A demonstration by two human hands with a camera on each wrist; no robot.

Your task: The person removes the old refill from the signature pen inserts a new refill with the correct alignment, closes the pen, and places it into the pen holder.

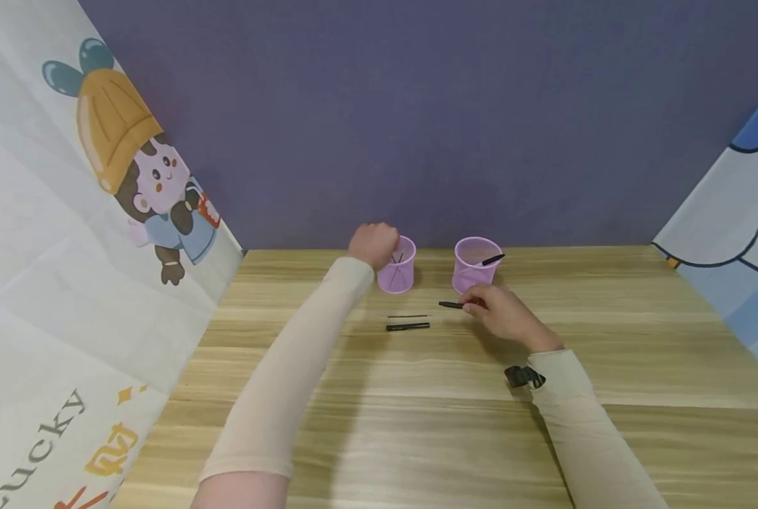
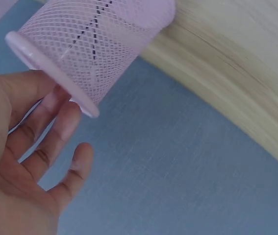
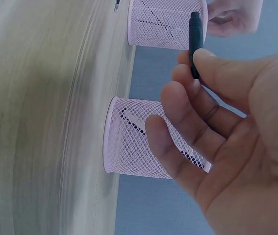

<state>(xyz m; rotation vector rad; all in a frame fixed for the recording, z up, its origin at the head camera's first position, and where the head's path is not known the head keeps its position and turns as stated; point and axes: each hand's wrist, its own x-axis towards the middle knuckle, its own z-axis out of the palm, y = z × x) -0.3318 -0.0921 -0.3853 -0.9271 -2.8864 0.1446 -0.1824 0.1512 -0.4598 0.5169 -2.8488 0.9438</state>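
Observation:
My left hand [image 1: 374, 244] is at the mouth of the left pink mesh pen cup [image 1: 396, 277], fingers loosely bent and fingertips right at the rim. Thin dark pen refills [image 2: 95, 34] lean crosswise inside that cup, seen through its mesh. Between thumb and fingertips my right hand [image 1: 503, 314] pinches a black pen barrel [image 3: 195, 41], its stepped, narrower end pointing away from the palm. This hand is just in front of the right pink mesh pen cup [image 1: 472, 272], where a black pen part [image 1: 493, 259] sticks out over the rim.
On the wooden table [image 1: 417, 438], a thin refill [image 1: 407, 316] and a black pen part with a clip [image 1: 407, 326] lie side by side before the cups. A dark wall panel [image 1: 449, 127] rises behind the table's back edge. Printed white sheets [image 1: 42, 212] flank both sides.

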